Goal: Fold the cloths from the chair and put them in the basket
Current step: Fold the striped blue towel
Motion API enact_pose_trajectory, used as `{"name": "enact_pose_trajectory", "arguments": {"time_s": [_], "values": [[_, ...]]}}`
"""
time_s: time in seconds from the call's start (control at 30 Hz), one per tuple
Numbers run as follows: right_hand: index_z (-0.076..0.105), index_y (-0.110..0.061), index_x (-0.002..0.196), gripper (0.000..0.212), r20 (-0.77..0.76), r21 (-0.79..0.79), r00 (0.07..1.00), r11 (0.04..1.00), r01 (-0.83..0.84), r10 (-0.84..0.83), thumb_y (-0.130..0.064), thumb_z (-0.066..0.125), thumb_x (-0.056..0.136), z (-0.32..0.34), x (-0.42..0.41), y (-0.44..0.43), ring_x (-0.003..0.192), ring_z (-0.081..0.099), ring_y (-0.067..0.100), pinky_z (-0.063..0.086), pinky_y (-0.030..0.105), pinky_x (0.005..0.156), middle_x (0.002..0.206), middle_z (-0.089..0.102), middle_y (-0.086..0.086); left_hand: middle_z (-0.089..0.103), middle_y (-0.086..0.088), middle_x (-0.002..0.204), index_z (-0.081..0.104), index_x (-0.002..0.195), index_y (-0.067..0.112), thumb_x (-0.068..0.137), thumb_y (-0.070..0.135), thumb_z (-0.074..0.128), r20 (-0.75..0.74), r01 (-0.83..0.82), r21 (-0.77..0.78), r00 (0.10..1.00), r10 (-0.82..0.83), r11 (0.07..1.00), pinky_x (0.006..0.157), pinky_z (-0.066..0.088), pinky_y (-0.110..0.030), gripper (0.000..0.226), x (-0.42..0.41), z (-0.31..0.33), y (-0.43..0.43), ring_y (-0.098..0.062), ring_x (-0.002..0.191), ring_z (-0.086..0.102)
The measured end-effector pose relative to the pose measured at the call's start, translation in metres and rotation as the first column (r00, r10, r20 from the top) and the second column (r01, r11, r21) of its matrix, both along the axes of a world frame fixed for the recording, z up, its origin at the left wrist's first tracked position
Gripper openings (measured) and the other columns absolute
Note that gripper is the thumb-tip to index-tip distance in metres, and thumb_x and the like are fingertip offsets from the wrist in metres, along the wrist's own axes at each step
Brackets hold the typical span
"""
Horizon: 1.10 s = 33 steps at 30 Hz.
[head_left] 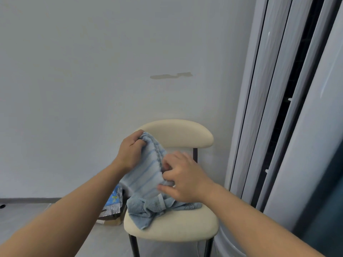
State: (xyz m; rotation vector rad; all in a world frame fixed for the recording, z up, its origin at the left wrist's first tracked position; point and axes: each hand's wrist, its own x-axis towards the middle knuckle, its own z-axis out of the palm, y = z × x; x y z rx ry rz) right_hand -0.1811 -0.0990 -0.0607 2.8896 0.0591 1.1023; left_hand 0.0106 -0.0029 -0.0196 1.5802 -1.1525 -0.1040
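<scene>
A light blue striped cloth (146, 173) is held up above the cream chair (176, 227). My left hand (130, 151) grips its top corner, near the chair's backrest. My right hand (183, 179) pinches the cloth's right edge lower down. A second, darker blue cloth (148, 210) lies crumpled on the chair seat, under the held one. No basket is in view.
The chair stands against a pale wall (92, 89). Grey curtains and a dark window frame (282, 108) rise close on the right. A shiny packet and a cardboard box (113, 206) sit on the floor left of the chair.
</scene>
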Motion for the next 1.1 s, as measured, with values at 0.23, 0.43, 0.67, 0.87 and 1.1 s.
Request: {"name": "enact_pose_trajectory", "arguments": {"time_s": [0.23, 0.43, 0.67, 0.87, 1.1], "values": [[0.033, -0.016, 0.059, 0.059, -0.176, 0.566, 0.948, 0.815, -0.124, 0.266, -0.052, 0.068, 0.091, 0.023, -0.001, 0.028, 0.059, 0.038, 0.019, 0.037, 0.041, 0.055, 0.060, 0.036, -0.004, 0.045, 0.010, 0.058, 0.046, 0.066, 0.011, 0.080, 0.022, 0.039, 0.111, -0.148, 0.002, 0.983, 0.147, 0.989, 0.062, 0.036, -0.036, 0.019, 0.012, -0.003, 0.004, -0.012, 0.059, 0.039], [0.061, -0.012, 0.083, 0.033, -0.148, 0.823, 0.900, 0.556, -0.117, 0.409, -0.041, 0.072, 0.093, 0.024, -0.014, 0.013, 0.068, 0.049, 0.016, 0.044, 0.043, 0.063, 0.074, 0.054, 0.003, 0.043, -0.006, 0.064, 0.045, 0.066, 0.000, 0.079, 0.025, 0.036, 0.083, -0.243, 0.024, 0.967, 0.241, 0.970, 0.061, 0.033, -0.038, 0.030, 0.025, -0.009, 0.013, -0.018, 0.063, 0.037], [0.075, -0.014, 0.101, 0.031, 0.184, 0.982, 0.977, 0.021, -0.188, 0.105, -0.039, 0.078, 0.083, 0.000, -0.006, -0.020, 0.091, 0.063, 0.024, 0.048, 0.037, 0.078, 0.102, 0.074, 0.013, 0.045, -0.004, 0.067, 0.037, 0.064, 0.012, 0.088, 0.024, 0.033, 0.054, -0.361, 0.187, 0.933, 0.357, 0.914, 0.060, 0.030, -0.039, 0.028, 0.009, -0.008, 0.005, -0.024, 0.068, 0.039], [0.062, -0.017, 0.116, 0.050, 0.177, 0.761, 0.977, -0.612, -0.214, -0.122, -0.053, 0.075, 0.083, -0.060, 0.011, -0.017, 0.090, 0.068, 0.026, 0.056, 0.039, 0.070, 0.109, 0.068, 0.008, 0.059, -0.011, 0.083, 0.045, 0.067, 0.015, 0.101, 0.017, 0.032, 0.158, -0.396, 0.214, 0.916, 0.368, 0.893, 0.075, 0.039, -0.040, 0.037, -0.024, -0.009, -0.010, -0.031, 0.082, 0.051], [0.069, -0.016, 0.126, 0.076, 0.057, 0.653, 0.998, -0.754, -0.068, -0.040, -0.078, 0.057, 0.083, -0.094, 0.018, 0.021, 0.116, 0.068, 0.031, 0.050, 0.050, 0.107, 0.121, 0.074, 0.011, 0.053, -0.005, 0.084, 0.040, 0.069, 0.017, 0.102, 0.022, 0.030, 0.040, -0.351, 0.288, 0.934, 0.355, 0.891, 0.077, 0.038, -0.040, 0.035, -0.036, -0.034, -0.010, -0.027, 0.082, 0.046]]}}
